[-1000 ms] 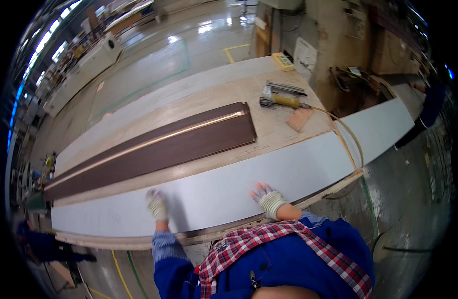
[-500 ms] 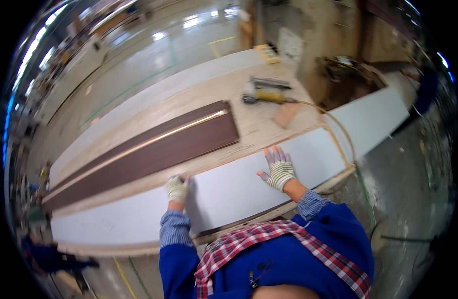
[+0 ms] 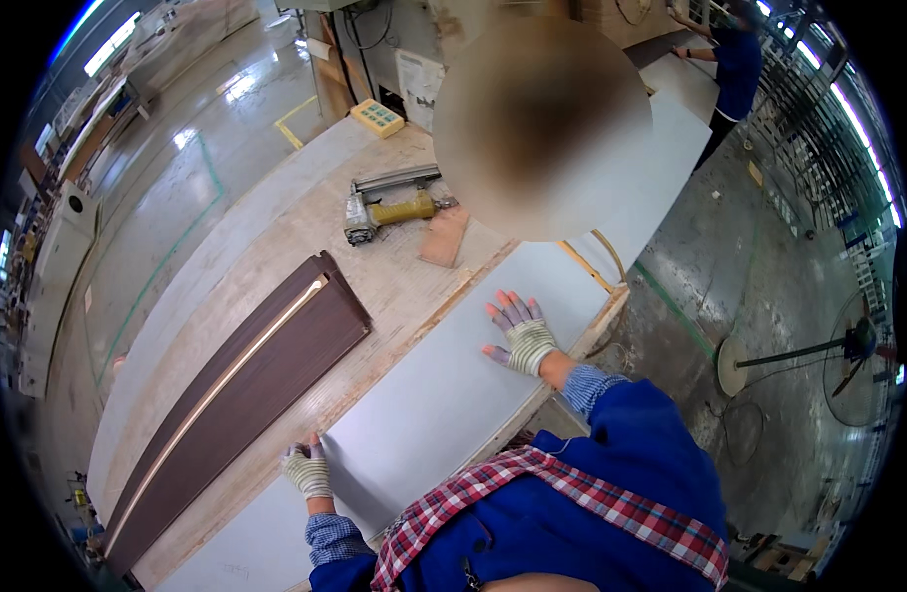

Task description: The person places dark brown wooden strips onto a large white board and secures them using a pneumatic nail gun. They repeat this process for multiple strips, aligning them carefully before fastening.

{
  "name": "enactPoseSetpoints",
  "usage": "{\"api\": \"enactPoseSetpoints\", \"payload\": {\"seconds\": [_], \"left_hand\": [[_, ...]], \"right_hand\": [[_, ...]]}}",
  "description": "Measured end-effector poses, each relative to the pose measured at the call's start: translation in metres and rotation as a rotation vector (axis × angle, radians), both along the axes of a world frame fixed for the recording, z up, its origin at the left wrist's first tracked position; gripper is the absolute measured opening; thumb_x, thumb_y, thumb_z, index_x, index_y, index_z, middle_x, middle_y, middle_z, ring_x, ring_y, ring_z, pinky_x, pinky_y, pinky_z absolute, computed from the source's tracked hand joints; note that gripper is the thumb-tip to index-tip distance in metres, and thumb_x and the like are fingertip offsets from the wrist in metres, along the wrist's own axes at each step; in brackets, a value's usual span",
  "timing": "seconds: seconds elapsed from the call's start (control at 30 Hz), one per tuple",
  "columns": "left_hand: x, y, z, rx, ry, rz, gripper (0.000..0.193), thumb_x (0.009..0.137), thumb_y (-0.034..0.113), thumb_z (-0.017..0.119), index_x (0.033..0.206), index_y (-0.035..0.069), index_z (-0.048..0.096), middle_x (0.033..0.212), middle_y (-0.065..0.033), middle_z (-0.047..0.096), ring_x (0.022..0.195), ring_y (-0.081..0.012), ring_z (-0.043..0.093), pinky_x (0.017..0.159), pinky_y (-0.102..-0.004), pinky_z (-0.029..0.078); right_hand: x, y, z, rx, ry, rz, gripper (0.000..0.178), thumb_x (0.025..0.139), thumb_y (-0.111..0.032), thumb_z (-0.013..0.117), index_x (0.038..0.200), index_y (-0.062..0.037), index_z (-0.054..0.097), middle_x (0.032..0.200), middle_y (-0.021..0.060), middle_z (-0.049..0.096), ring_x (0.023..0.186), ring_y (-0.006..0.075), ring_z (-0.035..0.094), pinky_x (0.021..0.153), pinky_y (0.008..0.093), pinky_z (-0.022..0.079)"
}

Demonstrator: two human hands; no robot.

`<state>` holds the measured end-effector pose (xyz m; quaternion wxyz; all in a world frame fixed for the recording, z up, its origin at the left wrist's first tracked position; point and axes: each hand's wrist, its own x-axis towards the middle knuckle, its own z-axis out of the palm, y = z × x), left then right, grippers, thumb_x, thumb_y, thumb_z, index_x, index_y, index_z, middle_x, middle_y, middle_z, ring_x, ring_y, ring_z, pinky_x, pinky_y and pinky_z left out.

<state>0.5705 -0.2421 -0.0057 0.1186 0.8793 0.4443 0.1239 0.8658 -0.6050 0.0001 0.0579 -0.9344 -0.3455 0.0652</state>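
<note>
White panel [image 3: 424, 395] lies on the tabletop [image 3: 286, 242], long axis lower-left to upper-right, beneath your spread right hand [image 3: 522, 337], nearer its upper-right end, and your left hand [image 3: 307, 472], curled at the far edge, grip not discernible.

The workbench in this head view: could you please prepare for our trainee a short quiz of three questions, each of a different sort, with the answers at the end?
1. Which colour is the handle of the nail gun?
A) red
B) yellow
C) blue

2. True or false: the fingers of the right hand are spread over the white board.

3. Fill in the missing word: the brown board is nearer to the person's ______ hand.

Key: 1. B; 2. True; 3. left (the left hand is close to its long edge).
</note>
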Motion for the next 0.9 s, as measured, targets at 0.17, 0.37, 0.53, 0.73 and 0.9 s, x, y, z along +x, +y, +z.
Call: {"api": "enactPoseSetpoints", "payload": {"seconds": [0.17,0.37,0.53,0.73,0.9], "left_hand": [[0.004,-0.014,-0.009,0.197,-0.108,-0.020,0.038,0.077,0.041,0.059,0.070,0.005,0.053,0.068,-0.0130,0.051,0.071,-0.0321,0.050,0.066,-0.0447,0.039],[0.014,-0.104,0.004,0.184,-0.264,-0.275,0.051,0.077,0.034,0.058,0.113,0.000,0.050,0.126,-0.0302,0.038,0.116,-0.0453,0.037,0.096,-0.0542,0.029],[0.022,-0.154,0.015,0.028,-0.134,-0.395,0.054,0.072,0.037,0.063,0.112,0.003,0.049,0.126,-0.0259,0.040,0.115,-0.0434,0.038,0.095,-0.0530,0.031],[0.012,-0.150,0.011,-0.085,-0.248,-0.337,0.072,0.069,0.051,0.066,0.123,0.008,0.041,0.130,-0.0258,0.034,0.115,-0.0425,0.039,0.092,-0.0513,0.035],[0.006,-0.156,0.011,-0.115,-0.454,-0.187,0.105,0.058,0.069,0.065,0.140,0.021,0.020,0.139,-0.0274,0.013,0.123,-0.0412,0.031,0.098,-0.0521,0.031]], "right_hand": [[0.017,0.008,-0.006,0.051,-0.007,0.014,0.076,0.078,-0.055,0.046,0.137,-0.0096,0.028,0.145,0.0173,0.015,0.133,0.0327,0.016,0.107,0.0511,0.010],[0.152,0.087,-0.043,0.039,-0.121,0.329,0.064,0.075,-0.025,0.054,0.133,-0.0064,0.033,0.140,0.0150,0.029,0.128,0.0306,0.029,0.104,0.0473,0.022],[0.197,0.140,-0.036,-0.150,-0.464,0.744,0.058,0.071,-0.018,0.058,0.125,-0.0063,0.040,0.128,0.0141,0.043,0.122,0.0290,0.038,0.099,0.0473,0.030],[0.117,0.199,0.074,-0.400,0.145,0.636,0.050,0.061,-0.017,0.065,0.107,-0.0053,0.050,0.110,0.0205,0.051,0.104,0.0339,0.050,0.088,0.0438,0.041],[-0.039,0.193,0.095,-0.095,0.429,1.154,0.061,0.059,-0.033,0.073,0.107,-0.0007,0.052,0.101,0.0214,0.055,0.097,0.0360,0.053,0.084,0.0427,0.044]]}}
